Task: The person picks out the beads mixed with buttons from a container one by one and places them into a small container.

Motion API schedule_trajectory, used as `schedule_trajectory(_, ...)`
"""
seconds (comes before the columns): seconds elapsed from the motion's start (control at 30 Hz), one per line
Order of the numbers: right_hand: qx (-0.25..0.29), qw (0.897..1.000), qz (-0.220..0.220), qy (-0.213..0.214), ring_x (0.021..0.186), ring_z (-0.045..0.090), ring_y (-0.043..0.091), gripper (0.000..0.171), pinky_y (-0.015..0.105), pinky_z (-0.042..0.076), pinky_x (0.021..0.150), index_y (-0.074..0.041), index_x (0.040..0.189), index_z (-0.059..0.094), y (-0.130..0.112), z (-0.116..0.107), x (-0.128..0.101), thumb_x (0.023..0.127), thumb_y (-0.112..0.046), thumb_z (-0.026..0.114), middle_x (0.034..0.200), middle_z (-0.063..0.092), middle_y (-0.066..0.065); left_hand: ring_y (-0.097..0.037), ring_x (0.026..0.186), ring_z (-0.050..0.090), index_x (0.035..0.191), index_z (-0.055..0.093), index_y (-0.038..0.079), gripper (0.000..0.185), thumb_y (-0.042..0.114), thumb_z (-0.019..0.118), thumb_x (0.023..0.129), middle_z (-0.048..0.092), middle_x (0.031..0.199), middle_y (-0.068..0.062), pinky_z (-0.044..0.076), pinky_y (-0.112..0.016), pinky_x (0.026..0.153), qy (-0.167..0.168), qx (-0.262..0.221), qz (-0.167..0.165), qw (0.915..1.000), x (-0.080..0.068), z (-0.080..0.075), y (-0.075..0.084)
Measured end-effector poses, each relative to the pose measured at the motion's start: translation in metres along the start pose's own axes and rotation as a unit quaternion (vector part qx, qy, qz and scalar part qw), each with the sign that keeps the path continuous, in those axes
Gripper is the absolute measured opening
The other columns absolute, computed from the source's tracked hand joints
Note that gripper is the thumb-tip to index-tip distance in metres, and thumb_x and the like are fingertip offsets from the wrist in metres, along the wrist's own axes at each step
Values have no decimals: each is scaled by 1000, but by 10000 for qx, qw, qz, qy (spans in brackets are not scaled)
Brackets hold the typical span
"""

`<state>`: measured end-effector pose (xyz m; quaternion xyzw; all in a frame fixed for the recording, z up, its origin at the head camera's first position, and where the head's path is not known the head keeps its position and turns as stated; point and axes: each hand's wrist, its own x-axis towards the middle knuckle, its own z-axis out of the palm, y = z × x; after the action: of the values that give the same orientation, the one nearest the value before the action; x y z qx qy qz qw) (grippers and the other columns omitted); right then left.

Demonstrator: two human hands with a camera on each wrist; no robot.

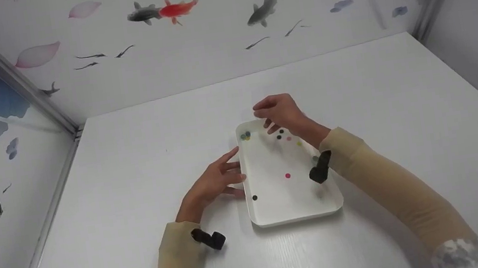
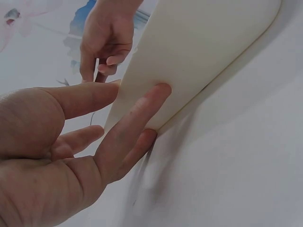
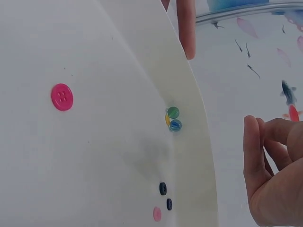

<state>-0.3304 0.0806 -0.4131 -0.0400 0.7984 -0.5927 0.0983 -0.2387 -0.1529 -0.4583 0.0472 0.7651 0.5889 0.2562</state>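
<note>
A white shallow rectangular tray stands on the table. My left hand is at its left wall, fingers spread and fairly straight, fingertips against the outside. Beyond the tray's far edge, my right hand is raised, its thumb and index fingertips together; I see nothing between them. Inside the tray lie a bright pink four-hole button, dark buttons, a pale pink button and a yellow piece. A green glass marble and a blue one rest against the tray wall.
The white table surrounds the tray. Panels printed with fish and petals enclose the back and sides. Each sleeve carries a black wrist camera mount. In the left wrist view, a thin dark curved line shows near the left thumb; I cannot tell what it is.
</note>
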Motion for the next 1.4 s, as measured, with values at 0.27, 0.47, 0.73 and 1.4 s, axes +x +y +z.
schedule_trajectory(0.27, -84, 9999, 14, -141, 70, 65, 14, 31, 28, 63, 63, -5, 123, 68, 4, 6, -3, 97, -23, 66, 121, 68, 20, -30, 121, 65, 159, 28, 30, 84, 8, 71, 91, 48, 152, -18, 63, -39, 82, 31, -47, -56, 10000, 1, 0, 0)
schedule_trajectory(0.47, 31, 9997, 37, -242, 71, 66, 16, 31, 28, 62, 60, -4, 123, 68, 6, 8, -5, 98, -23, 65, 124, 66, 22, -30, 121, 64, 160, 26, 28, 84, 9, 71, 91, 48, 152, -17, 63, -39, 82, -59, -78, 4, 10000, 1, 0, -1)
schedule_trajectory(0.73, -150, 9995, 78, -280, 80, 70, 27, 31, 27, 62, 60, -5, 123, 68, 6, 13, -6, 98, -23, 64, 122, 68, 22, -30, 122, 64, 160, 26, 29, 83, 10, 71, 92, 48, 152, -17, 63, -39, 84, -44, 4, 5, 10000, 1, -1, -2)
schedule_trajectory(1.4, -370, 9978, 331, -443, 73, 67, 16, 29, 27, 62, 59, -7, 122, 70, 11, 22, -2, 98, -22, 64, 117, 69, 15, -29, 122, 64, 160, 26, 31, 84, 8, 70, 92, 48, 153, -15, 63, -39, 84, -62, -23, -7, 10000, 0, 0, 0)
